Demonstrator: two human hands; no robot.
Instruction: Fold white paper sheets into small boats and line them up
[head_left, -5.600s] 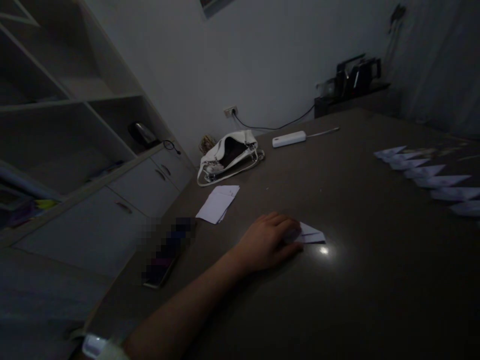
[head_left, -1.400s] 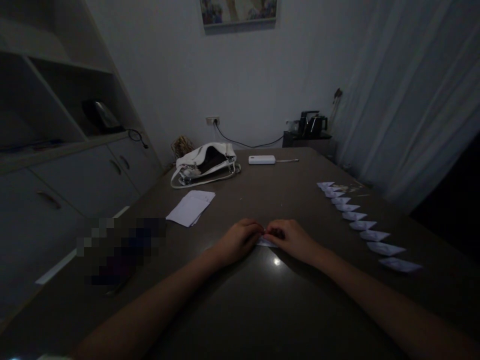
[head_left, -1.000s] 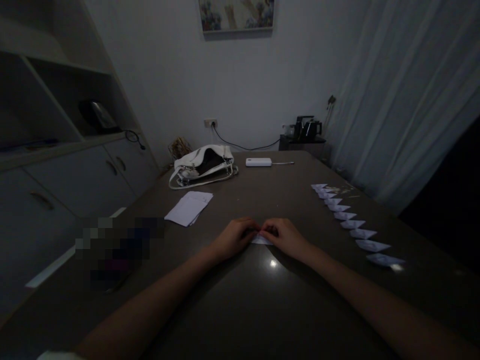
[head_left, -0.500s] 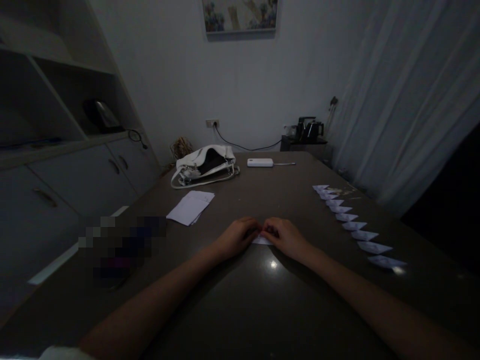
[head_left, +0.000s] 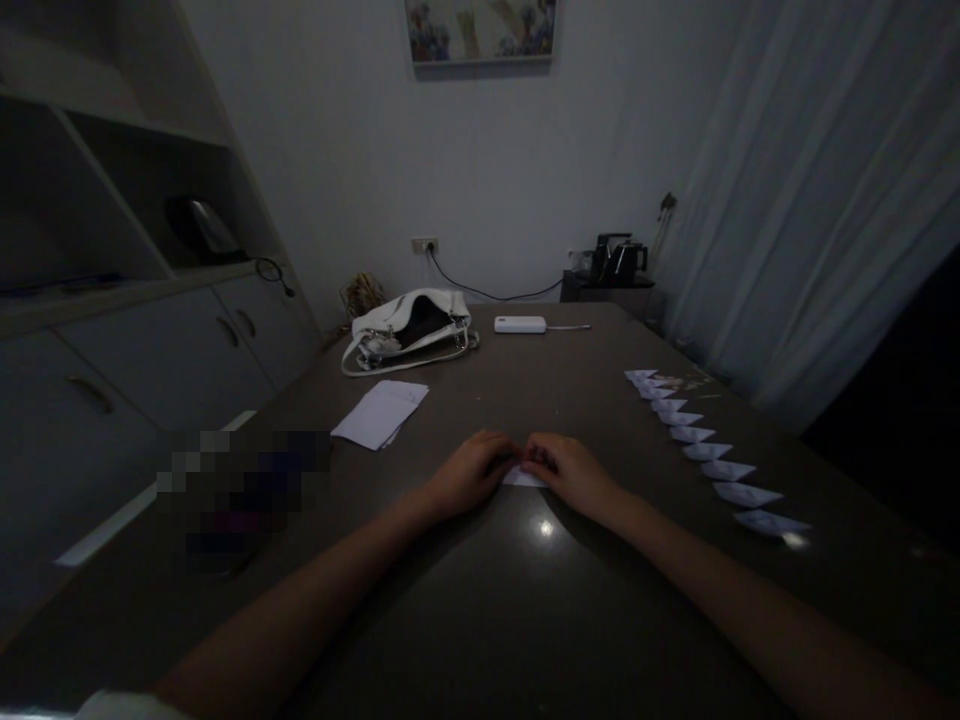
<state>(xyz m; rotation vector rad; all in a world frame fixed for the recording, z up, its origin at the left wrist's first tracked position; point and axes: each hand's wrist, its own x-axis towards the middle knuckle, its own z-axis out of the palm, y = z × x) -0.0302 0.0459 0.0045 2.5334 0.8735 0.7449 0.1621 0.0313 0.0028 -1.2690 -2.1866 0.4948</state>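
A small folded piece of white paper (head_left: 523, 479) lies on the dark table (head_left: 480, 600) in front of me. My left hand (head_left: 472, 472) pinches its left end with curled fingers. My right hand (head_left: 571, 470) pinches its right end, fingers bent over it. The two hands meet fingertip to fingertip, and most of the paper is hidden under them.
A row of several folded white paper pieces (head_left: 705, 450) runs along the table's right side. A stack of white sheets (head_left: 381, 413) lies to the left, with a white handbag (head_left: 409, 328) and a white power bank (head_left: 520, 324) farther back. Cabinets stand left, a curtain right.
Earlier only my left hand pressed on the folded paper; my right hand has joined it. Over the last second both hands stay nearly still on the paper.
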